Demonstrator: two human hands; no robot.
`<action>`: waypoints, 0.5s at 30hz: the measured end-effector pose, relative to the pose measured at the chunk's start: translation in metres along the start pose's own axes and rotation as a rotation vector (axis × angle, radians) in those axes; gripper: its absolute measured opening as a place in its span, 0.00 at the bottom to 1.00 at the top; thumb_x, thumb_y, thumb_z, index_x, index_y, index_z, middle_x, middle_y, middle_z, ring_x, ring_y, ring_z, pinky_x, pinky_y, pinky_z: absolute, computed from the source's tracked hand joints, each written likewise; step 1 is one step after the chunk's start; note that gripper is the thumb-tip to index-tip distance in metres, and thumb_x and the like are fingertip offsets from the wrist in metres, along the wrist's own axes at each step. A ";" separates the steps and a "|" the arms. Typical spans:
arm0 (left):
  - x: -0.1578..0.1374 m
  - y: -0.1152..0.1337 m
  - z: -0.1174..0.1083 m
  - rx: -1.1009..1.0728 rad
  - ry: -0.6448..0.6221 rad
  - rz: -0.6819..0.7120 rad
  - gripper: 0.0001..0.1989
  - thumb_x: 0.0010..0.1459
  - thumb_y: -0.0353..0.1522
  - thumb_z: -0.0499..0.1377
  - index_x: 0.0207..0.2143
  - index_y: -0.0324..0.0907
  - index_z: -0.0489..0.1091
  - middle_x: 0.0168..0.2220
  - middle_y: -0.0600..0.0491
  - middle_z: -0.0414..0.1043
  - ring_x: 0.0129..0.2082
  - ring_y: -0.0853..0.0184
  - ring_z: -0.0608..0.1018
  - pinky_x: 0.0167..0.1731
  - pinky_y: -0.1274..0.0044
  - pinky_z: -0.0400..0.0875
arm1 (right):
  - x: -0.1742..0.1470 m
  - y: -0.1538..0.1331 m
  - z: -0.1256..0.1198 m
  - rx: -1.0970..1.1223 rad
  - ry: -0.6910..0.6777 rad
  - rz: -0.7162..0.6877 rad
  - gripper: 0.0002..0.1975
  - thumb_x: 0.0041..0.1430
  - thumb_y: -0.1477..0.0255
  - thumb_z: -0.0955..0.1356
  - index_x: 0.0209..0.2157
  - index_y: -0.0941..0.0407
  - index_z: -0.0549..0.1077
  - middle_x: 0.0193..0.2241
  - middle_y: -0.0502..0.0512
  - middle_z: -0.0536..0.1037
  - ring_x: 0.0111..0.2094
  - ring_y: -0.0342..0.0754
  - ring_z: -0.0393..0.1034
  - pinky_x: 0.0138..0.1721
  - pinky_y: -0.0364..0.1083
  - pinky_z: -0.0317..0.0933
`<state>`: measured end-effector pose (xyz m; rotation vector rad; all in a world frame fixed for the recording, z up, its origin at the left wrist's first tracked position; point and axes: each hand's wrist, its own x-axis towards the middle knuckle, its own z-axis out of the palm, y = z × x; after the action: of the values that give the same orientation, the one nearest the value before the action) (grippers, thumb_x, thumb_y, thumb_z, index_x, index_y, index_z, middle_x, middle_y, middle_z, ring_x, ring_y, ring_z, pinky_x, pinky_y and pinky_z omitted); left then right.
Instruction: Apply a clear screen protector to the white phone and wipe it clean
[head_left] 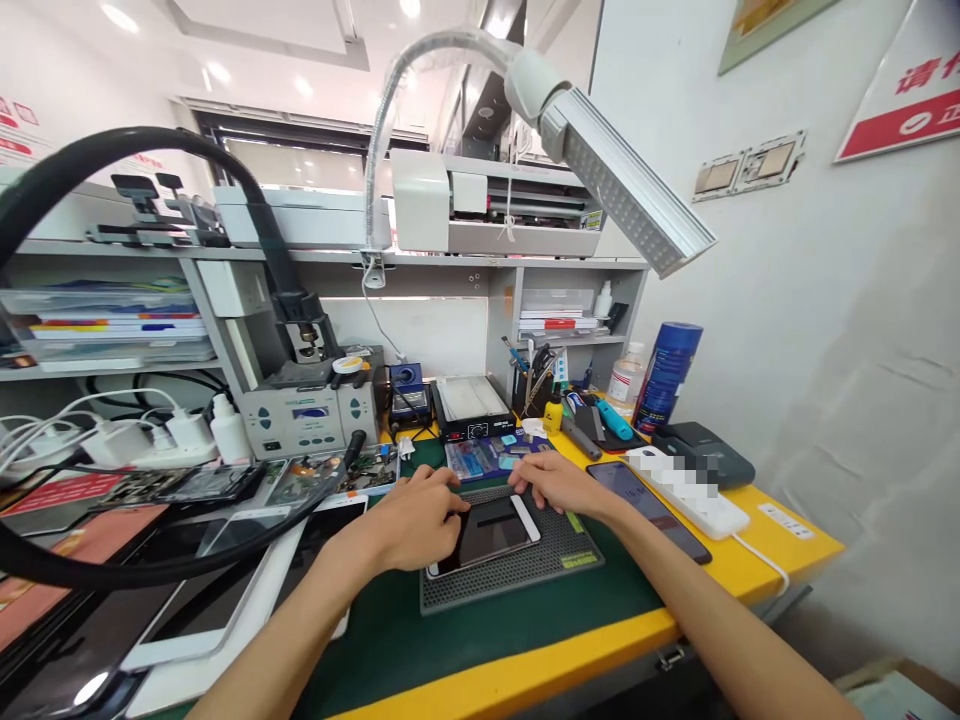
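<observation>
A smartphone (487, 536) with a dark screen and white ends lies face up on a grey textured mat (517, 580). My left hand (420, 515) rests over its left end, with bent fingers at the far edge and the thumb against the screen side. At the far right corner is my right hand (553, 482), its fingers curled together close to the phone's white end. Whatever the right fingertips may hold is too small or hidden to make out. The grey mat lies on a green work mat (450, 645).
Another dark phone (649, 510) and a white power strip (686, 490) lie right. Tablets (202, 590) and a thick black hose (142, 575) crowd the left. Behind stand a grey rework station (307, 415), a small heating plate (472, 405) and a tool holder (534, 385). A lamp (630, 170) hangs overhead.
</observation>
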<state>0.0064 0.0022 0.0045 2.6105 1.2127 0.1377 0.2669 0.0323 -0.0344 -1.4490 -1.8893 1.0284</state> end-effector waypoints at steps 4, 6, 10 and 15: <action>-0.002 -0.012 -0.006 0.027 0.003 -0.037 0.22 0.54 0.30 0.49 0.46 0.51 0.78 0.58 0.50 0.65 0.57 0.51 0.65 0.55 0.62 0.61 | 0.001 0.001 0.000 0.014 -0.005 0.010 0.20 0.64 0.58 0.60 0.33 0.59 0.74 0.33 0.56 0.76 0.18 0.37 0.63 0.09 0.35 0.50; -0.004 -0.015 -0.009 0.033 -0.007 -0.055 0.22 0.52 0.30 0.50 0.44 0.53 0.78 0.59 0.52 0.65 0.58 0.51 0.65 0.55 0.62 0.62 | 0.001 0.001 0.000 0.020 -0.004 0.014 0.20 0.64 0.58 0.61 0.33 0.59 0.74 0.32 0.56 0.76 0.17 0.37 0.62 0.09 0.35 0.50; -0.008 -0.018 -0.013 0.045 -0.025 -0.082 0.22 0.50 0.29 0.51 0.43 0.52 0.79 0.59 0.53 0.66 0.58 0.52 0.66 0.56 0.63 0.62 | 0.000 0.000 0.000 0.028 -0.013 0.015 0.21 0.64 0.57 0.61 0.34 0.59 0.74 0.33 0.56 0.76 0.18 0.37 0.63 0.09 0.35 0.50; -0.011 -0.018 -0.016 0.060 -0.029 -0.116 0.20 0.48 0.28 0.53 0.39 0.51 0.80 0.59 0.50 0.66 0.59 0.51 0.65 0.57 0.60 0.59 | 0.000 0.000 0.000 0.023 -0.018 0.016 0.21 0.64 0.56 0.60 0.34 0.59 0.74 0.33 0.56 0.76 0.18 0.37 0.62 0.09 0.35 0.51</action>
<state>-0.0173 0.0084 0.0156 2.5748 1.3746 0.0417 0.2671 0.0326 -0.0347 -1.4483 -1.8755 1.0710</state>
